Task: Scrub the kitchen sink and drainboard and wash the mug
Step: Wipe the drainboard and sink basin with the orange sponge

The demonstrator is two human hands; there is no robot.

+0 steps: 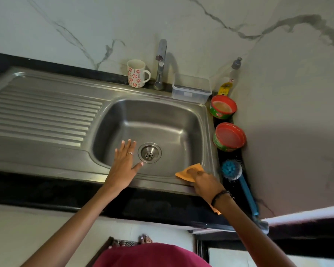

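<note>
While gripped, cloth (189, 173) under right hand (204, 185).

There are one mug (136, 73), two red-lidded tubs (223, 106), one clear container (191, 88), one brush (231, 169), one orange cloth (191, 171) and one soap bottle (232, 76).

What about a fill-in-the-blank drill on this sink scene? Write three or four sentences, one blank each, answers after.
1. The right hand presses an orange ____ onto the sink's front right rim.
2. The left hand lies flat, fingers spread, just left of the ____.
3. The flowered mug stands upright behind the basin, left of the ____.
4. The blue dish brush lies on the dark counter to the ____ of the sink.

Missing words: cloth; drain; tap; right
</note>
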